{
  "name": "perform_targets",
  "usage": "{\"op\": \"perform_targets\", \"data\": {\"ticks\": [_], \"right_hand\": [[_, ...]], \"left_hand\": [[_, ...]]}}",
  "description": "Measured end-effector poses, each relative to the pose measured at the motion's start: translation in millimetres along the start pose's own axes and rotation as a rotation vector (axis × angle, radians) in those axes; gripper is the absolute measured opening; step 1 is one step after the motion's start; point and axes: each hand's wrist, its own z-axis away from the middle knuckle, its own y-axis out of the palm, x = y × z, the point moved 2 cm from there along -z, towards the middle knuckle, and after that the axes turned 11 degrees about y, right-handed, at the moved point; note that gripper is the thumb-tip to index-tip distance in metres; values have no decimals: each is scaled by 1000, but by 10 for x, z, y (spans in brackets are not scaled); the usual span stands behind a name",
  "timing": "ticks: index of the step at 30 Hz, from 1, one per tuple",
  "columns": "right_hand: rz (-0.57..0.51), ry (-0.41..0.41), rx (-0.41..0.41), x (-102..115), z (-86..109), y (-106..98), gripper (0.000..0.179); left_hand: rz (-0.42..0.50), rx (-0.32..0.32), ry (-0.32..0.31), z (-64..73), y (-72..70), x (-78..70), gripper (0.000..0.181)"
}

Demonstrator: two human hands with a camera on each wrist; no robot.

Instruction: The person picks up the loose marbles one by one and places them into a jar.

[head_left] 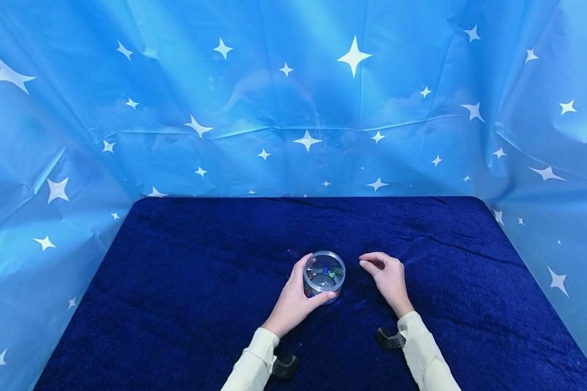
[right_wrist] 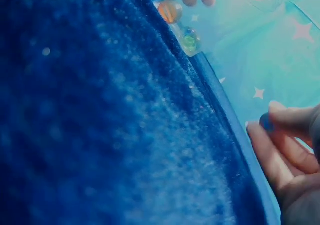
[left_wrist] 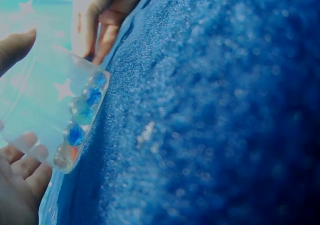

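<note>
A clear round plastic jar stands on the dark blue cloth near the middle of the head view, its top open. My left hand grips it from the left side, thumb on the near wall and fingers on the far side. Several glass marbles, blue, green and orange, lie on the jar's bottom. To the right of the jar, a little apart from it, my right hand pinches a small blue marble between thumb and fingers, seen in the right wrist view.
Dark blue velvety cloth covers the table. Behind and at both sides hangs a light blue curtain with white stars. A black band sits at the right wrist and another at the left.
</note>
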Motion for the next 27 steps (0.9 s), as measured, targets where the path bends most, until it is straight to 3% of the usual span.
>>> {"op": "perform_targets", "data": {"ticks": [6,12,20,27], "right_hand": [[-122,82,41,120,17,-23,12],[-241,106,94,270,43,-40,19],[-345,65,164,552,139,-15,19],[-332,-1,228,723,252,58,21]], "left_hand": [[-9,9,-14,2,9,13,95],[-13,11,-16,-1,10,22,95],[-2,3,8,-2,8,13,94],[-20,-2,12,-4,11,22,95]]}}
